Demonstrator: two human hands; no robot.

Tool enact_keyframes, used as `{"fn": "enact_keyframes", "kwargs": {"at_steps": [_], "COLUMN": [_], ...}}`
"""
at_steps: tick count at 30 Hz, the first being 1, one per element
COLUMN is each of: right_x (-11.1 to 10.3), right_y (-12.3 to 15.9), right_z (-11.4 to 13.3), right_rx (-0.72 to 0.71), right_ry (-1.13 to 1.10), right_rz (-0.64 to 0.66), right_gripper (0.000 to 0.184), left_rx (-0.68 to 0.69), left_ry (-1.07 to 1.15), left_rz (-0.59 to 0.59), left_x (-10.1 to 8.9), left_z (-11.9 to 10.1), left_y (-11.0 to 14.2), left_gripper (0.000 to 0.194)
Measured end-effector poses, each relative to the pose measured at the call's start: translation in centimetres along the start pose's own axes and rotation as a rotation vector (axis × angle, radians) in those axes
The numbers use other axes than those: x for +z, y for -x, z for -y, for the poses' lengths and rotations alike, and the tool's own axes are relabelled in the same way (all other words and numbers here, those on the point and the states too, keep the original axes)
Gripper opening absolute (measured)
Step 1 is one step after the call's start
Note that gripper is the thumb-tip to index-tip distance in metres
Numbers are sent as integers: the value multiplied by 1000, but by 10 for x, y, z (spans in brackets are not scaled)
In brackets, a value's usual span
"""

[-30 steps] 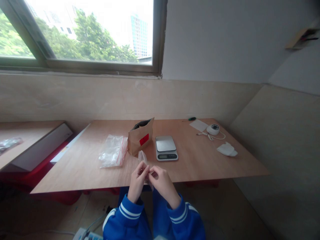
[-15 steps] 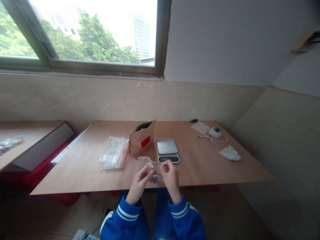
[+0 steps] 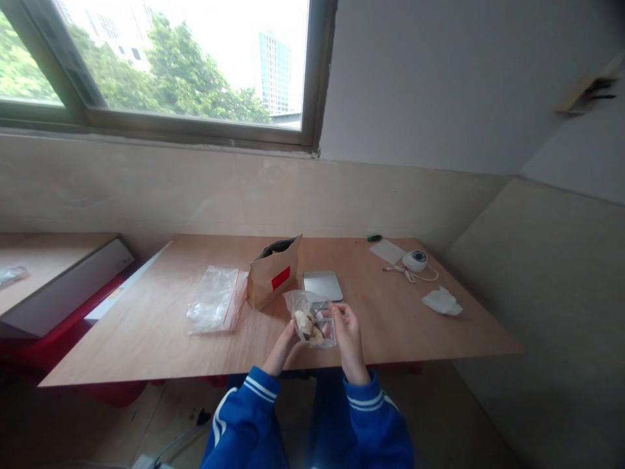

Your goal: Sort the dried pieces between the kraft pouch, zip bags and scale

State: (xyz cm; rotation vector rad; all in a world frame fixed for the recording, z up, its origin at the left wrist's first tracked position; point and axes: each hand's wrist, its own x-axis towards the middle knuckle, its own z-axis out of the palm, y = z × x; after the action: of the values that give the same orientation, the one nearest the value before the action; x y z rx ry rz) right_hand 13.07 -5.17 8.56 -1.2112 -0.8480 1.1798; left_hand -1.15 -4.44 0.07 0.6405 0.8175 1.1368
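A small clear plastic bag (image 3: 328,333) with pale, dark-edged dried pieces (image 3: 306,324) in it is held up over the table's front part. My left hand (image 3: 284,344) grips the bag's left side, its fingers partly hidden behind the plastic. At the bag's right edge, my right hand (image 3: 347,327) pinches the plastic between thumb and fingers. Just behind the bag lies a kitchen scale (image 3: 322,285) with a silver top, its front partly covered by the bag. An upright brown paper pouch (image 3: 263,280) with a red label stands open-topped to the left of the scale.
Flat clear zip bags (image 3: 215,303) lie left of the pouch on the wooden table (image 3: 146,339). At the right are a white dome camera (image 3: 415,260) with its cable, a white paper (image 3: 387,251), a green-handled screwdriver (image 3: 374,238) and a crumpled white tissue (image 3: 442,301).
The bag has been raised and turned so the pale pieces inside face me. My right hand has moved slightly right, and the bag now covers the scale's front. The view has shifted slightly.
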Motion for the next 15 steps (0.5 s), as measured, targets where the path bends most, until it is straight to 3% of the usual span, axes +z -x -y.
{"fn": "enact_keyframes", "kwargs": {"at_steps": [3,7,11,15], "right_x": [2,7,17,26], "right_y": [-9,-15,-21,-30], "right_z": [-17,-25,-19,-18], "right_rx": [-69,-363,-511,-472], "right_ry": [101,367,544,567], "right_rz": [-7,-140,122,293], "right_gripper": [36,25,8,21], "left_rx": [17,120,219,279], "left_ry": [124,133,50,25], "left_rz": [22,-101,-192,-208], "left_x": [4,0,-13,-23], "left_z": [2,-3,2,13], "left_y": [-13,-23,-29,-33], "left_gripper": [59,55,47,47]}}
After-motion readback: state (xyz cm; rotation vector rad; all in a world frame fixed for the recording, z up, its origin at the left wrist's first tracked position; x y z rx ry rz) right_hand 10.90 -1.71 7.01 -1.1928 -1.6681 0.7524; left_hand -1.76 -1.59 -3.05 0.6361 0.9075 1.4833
